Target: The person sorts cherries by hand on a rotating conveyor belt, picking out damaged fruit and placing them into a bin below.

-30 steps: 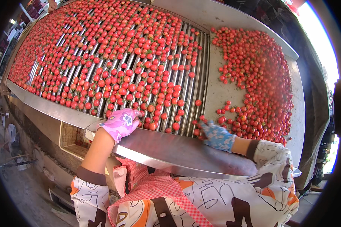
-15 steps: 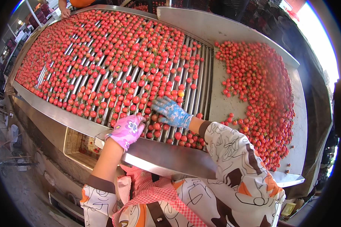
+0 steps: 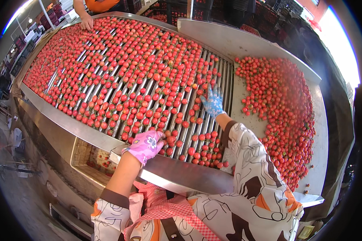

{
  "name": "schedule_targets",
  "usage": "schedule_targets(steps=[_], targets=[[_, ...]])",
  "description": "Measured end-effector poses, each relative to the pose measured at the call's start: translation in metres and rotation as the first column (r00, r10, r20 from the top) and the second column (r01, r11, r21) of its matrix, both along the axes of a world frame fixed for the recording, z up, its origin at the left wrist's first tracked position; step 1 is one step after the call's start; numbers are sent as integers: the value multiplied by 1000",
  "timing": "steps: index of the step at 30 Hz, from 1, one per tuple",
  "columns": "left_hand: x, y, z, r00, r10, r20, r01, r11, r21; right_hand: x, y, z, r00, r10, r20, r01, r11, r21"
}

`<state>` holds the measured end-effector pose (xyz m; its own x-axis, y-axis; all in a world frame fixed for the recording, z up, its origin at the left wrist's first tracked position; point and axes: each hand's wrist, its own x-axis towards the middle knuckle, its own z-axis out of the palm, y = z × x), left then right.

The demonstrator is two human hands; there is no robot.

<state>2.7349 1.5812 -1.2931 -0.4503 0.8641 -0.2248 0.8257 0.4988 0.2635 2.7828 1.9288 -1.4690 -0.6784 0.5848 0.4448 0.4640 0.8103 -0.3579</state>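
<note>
Small red tomatoes (image 3: 126,106) with bits of green stem lie spread over a bed of metal rollers (image 3: 226,86). My left hand (image 3: 147,146), in a pink floral glove, rests at the bed's near edge, fingers curled in beside several tomatoes; whatever they may hold is hidden. Farther right, my right hand (image 3: 213,102), in a blue floral glove, reaches over the rollers with its fingers spread. Its fingertips are close to an orange-yellow tomato (image 3: 194,86) and a few red ones. Nothing shows in its grasp.
A metal tray (image 3: 239,114) at right holds a large heap of tomatoes. Below the near metal rim (image 3: 96,138), a crate (image 3: 84,160) contains some tomatoes. Another person's hand (image 3: 87,23) touches the far left of the bed. Dark crates (image 3: 177,12) stand behind.
My right hand has moved away from me and to the right, its fingers now spread. My left hand remains at the near edge. The view has shifted slightly, and another person's hand has come down onto the tomatoes.
</note>
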Motion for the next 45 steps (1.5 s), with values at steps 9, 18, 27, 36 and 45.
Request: schedule_targets(steps=[9,18,27,36,45], targets=[[8,-8,-5,935,-215,281,284,930,-233,81,-134,40,675,723,144,-707,690,-151],[25,6,-21,996,-84,40,91,971,-221,295,-52,86,331,463,822,-194,886,-421],[33,9,-16,998,-51,23,54,975,-215,298,-112,65,566,391,726,47,864,-502],[39,17,-30,998,-63,-2,62,991,-120,185,-95,34,905,287,-315,-419,459,-783],[49,22,-21,1000,-10,8,12,979,-203,149,-127,-13,499,842,205,-858,513,-18]])
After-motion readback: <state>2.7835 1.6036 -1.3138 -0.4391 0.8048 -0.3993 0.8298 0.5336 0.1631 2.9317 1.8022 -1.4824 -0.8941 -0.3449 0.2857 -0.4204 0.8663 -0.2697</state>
